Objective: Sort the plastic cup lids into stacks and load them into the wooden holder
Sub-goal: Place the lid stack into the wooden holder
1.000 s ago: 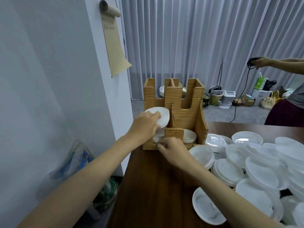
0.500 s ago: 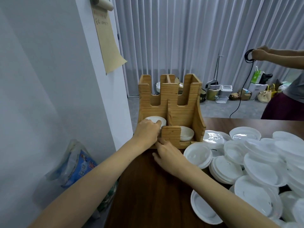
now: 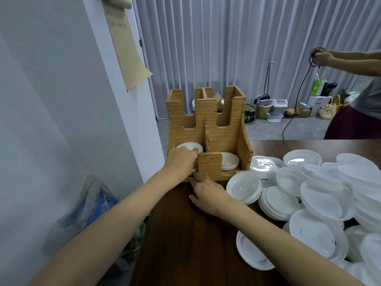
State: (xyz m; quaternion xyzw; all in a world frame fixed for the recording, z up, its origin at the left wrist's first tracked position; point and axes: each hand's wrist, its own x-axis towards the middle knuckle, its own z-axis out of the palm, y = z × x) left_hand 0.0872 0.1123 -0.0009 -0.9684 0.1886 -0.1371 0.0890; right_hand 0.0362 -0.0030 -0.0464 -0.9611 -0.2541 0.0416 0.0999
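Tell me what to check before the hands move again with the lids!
1. Left stack fully down in the wooden holder: cannot tell, the left hand hides its front.
2. Left hand grips that stack: ok.
3. Right hand touches the holder's base: ok.
4. Right stack lies flat in its slot: ok.
5. Loose lids on the table all sorted: not ok.

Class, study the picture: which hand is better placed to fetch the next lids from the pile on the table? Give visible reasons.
Probably the right hand: it rests by the wooden holder, next to the loose lids. The left hand holds a lid stack in the holder's left compartment, farther from them.
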